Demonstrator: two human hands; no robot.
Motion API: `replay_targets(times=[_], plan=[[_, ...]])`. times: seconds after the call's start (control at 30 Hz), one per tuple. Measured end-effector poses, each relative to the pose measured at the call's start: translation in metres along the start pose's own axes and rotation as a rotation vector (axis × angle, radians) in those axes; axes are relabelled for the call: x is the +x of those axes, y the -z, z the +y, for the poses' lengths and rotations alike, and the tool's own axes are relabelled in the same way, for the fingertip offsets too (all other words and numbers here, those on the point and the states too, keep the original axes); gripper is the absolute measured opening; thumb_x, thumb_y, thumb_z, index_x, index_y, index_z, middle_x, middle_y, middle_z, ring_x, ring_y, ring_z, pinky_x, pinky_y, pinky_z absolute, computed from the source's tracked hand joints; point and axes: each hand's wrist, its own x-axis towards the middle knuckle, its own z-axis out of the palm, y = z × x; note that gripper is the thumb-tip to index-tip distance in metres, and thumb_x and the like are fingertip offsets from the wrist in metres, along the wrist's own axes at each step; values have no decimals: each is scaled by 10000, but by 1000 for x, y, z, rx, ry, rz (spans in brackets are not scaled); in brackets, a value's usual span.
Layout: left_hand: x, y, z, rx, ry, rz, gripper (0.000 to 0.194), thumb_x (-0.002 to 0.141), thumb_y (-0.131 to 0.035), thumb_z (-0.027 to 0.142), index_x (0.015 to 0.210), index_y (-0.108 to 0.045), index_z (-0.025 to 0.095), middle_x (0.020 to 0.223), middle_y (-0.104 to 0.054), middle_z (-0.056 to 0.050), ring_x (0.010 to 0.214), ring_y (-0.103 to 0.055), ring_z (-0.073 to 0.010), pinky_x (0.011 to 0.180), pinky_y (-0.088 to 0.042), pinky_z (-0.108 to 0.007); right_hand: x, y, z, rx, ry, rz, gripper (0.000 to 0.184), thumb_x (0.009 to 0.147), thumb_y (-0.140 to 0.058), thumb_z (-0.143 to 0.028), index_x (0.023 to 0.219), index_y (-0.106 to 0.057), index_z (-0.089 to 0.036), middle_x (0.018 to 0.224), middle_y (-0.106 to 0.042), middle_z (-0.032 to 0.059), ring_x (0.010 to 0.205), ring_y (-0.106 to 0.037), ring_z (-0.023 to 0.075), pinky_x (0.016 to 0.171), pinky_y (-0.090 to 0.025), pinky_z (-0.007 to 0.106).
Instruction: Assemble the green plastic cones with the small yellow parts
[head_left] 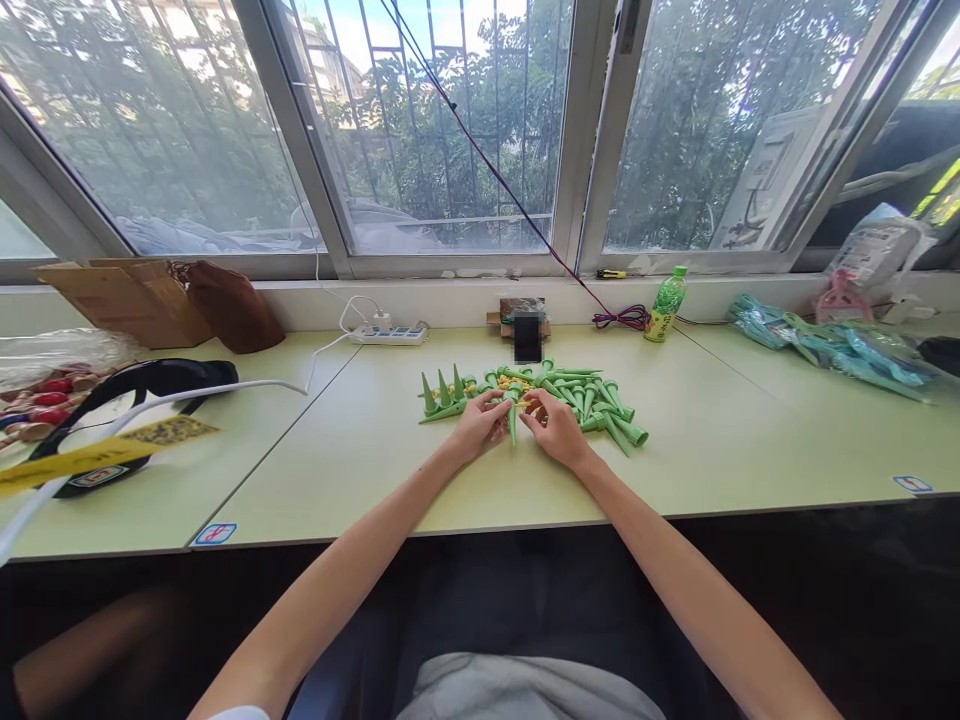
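Observation:
My left hand (483, 424) is closed around a green plastic spike (513, 424), its pointed end hanging down toward the table. Pinched in the fingers of my right hand (553, 426) is a small yellow piece (524, 404), close against the upper part of that spike. Behind and to the right of my hands lies a loose heap of green spikes (616, 425), pointing in various directions. Some small yellow pieces (513, 383) lie among them, partly covered by my hands. Left of my left hand, three green spikes (443, 390) stand with their points up.
Behind the heap is a small box with a dark pixelated patch (527, 336). A green bottle (666, 304) and a power strip (390, 333) stand by the windowsill. A white cable (247, 386) crosses the table at left. Bagged blue-green items (832, 345) lie at right.

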Motion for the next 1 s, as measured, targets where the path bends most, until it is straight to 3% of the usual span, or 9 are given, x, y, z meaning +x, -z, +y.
replay_targets(times=[0.6,1.0], plan=[[-2,-3,4,45,7,-2,513,661,-831,522,933,-619,143,522,-507,57,390,-410,-54,356,-251,-194,1,1,2,15,11,-6,100,873,-644,-269,929,-618,-190,853,-691,45,706,-620,178,678,-468,297],[-5,-3,4,90,-12,-12,639,620,-842,562,1052,-603,156,527,-511,64,391,-401,-60,384,-276,-209,0,2,4,-7,-29,-26,138,892,-629,-327,861,-633,-192,774,-689,41,677,-595,193,666,-444,306]])
